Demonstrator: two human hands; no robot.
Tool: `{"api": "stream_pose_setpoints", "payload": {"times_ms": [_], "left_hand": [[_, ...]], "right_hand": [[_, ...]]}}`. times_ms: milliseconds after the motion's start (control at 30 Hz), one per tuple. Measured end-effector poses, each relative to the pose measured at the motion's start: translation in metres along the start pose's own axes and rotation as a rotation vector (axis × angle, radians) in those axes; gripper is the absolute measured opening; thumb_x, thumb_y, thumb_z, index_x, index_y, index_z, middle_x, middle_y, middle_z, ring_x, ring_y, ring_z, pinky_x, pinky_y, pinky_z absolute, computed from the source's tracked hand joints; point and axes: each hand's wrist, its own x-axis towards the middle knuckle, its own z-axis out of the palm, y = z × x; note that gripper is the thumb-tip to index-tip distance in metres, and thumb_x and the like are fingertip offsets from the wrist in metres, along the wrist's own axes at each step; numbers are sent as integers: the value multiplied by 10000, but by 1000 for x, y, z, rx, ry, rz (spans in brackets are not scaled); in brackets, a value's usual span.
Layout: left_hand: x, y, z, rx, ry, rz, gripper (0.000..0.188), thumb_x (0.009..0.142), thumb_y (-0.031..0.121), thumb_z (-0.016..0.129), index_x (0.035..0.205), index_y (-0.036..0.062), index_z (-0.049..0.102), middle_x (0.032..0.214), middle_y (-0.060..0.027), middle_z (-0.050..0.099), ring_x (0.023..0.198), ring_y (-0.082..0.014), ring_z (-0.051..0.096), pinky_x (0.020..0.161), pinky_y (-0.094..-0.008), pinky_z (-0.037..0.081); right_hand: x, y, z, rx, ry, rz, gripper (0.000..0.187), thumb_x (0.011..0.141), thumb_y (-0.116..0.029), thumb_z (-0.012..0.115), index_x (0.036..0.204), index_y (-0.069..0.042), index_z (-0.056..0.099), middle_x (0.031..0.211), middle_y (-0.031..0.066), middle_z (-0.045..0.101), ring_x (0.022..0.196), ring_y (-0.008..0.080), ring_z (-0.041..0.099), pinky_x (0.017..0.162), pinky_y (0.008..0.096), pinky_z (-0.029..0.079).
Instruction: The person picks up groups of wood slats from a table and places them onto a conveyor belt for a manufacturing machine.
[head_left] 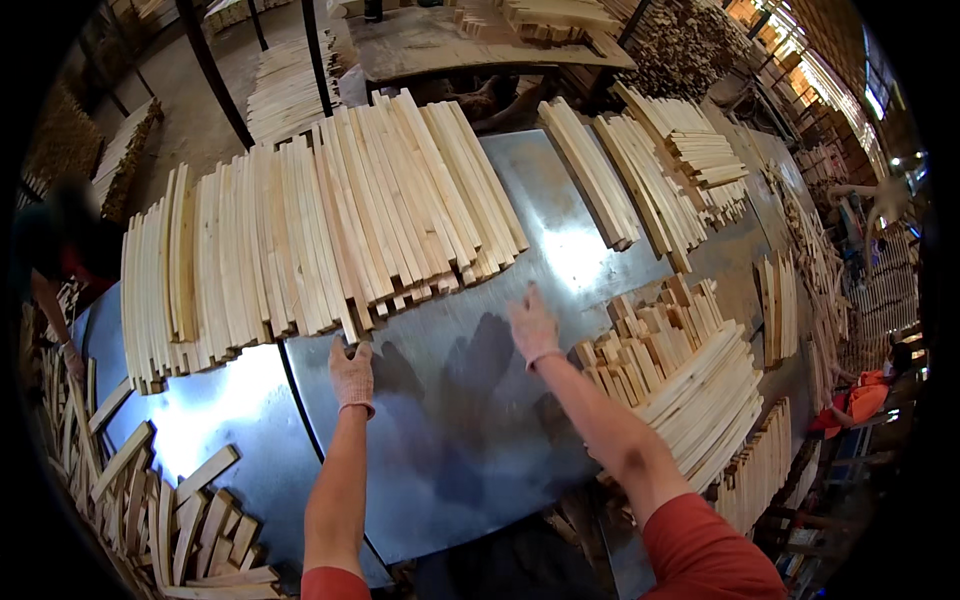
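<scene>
Reaching forward over the grey metal surface [450,440], I have both gloved hands near the big fan of pale wooden slats [320,225]. My left hand [351,373] is up at the fan's near edge, its fingers loosely spread and touching the ends of the lowest slats; it grips nothing. My right hand [532,325] lies flat and open on bare metal just short of the same ragged edge, fingers wide, holding nothing.

The slats are thin, straight, square-cut strips of light raw wood, laid side by side in overlapping layers across the far half of the surface. Between my forearms the sheet metal is smooth, dull and shiny in patches, with a dark seam [300,400] running by my left arm; this is the widest open room. To my right, a curved stack of short wooden pieces [680,385] crowds close beside my right forearm. Further slat bundles [640,175] lie beyond it. At lower left, loose offcuts [170,510] lie jumbled past the surface's edge. Another person's arm [50,310] shows at far left.
</scene>
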Motion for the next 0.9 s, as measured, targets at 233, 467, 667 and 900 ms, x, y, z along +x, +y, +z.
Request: {"api": "stream_pose_setpoints", "payload": {"times_ms": [233,467,667,900], "left_hand": [[24,16,10,134,55,75,382,942,319,749,1217,60,695,1093,-236,706,1028,-454,672,910,-533,538],[25,13,11,129,-3,49,320,914,316,766,1114,76,700,988,-221,699,889,-444,691,806,-525,549],[17,35,17,349,-105,199,474,821,291,818,1223,76,692,1133,-183,703,1051,-422,692,898,-500,582],[44,67,18,321,-205,85,1026,755,121,867,1612,-11,318,1445,-266,524,1311,-454,574,1122,-478,504]], "right_hand": [[145,-21,20,-131,204,-35,755,1013,-464,545,1571,36,452,1534,285,549,1409,438,536,1218,455,404],[191,-4,42,231,292,48,536,979,-312,666,1424,-17,611,1149,202,694,1051,337,692,916,423,556],[218,-2,9,-270,240,-150,403,1062,-271,551,1389,-58,652,1228,194,687,1108,356,682,973,435,543],[207,-43,26,-334,180,-234,571,1056,-325,480,1554,-45,503,1452,231,600,1323,404,598,1121,480,485]]}}
